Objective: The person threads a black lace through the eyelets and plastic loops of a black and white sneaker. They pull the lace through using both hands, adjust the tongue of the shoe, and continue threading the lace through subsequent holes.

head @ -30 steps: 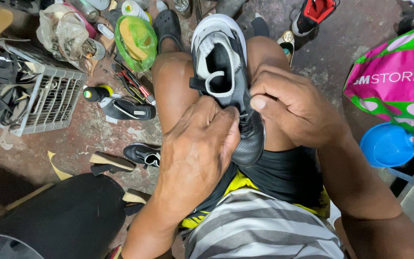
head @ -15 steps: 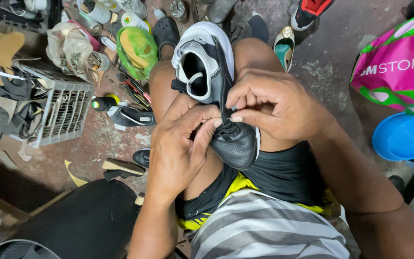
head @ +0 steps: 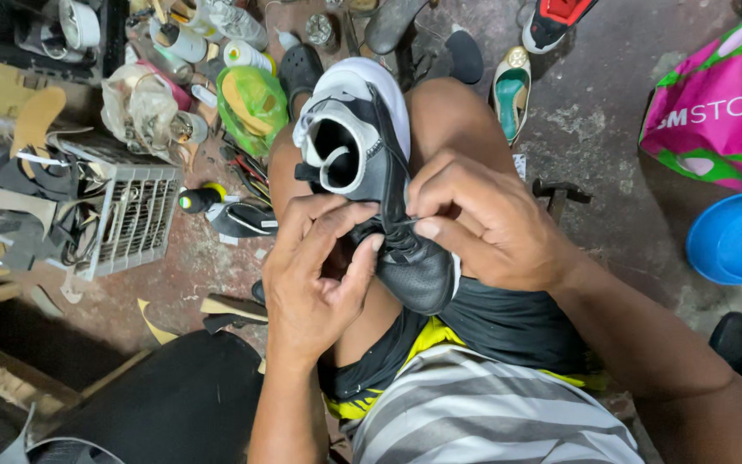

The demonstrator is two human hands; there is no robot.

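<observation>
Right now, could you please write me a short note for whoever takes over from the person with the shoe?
Left hand: cups the side of the black and white sneaker, fingers curled at its laces.
Right hand: thumb and forefinger pinched at the laces on the black toe part.
The sneaker rests on the person's lap, opening up, toe toward the body.
Done: cannot tell from this view how far the lace work has got.
Left: nothing confirms the work at the laces is finished.
Nearby on the floor: a wire basket and a teal heeled shoe.
</observation>
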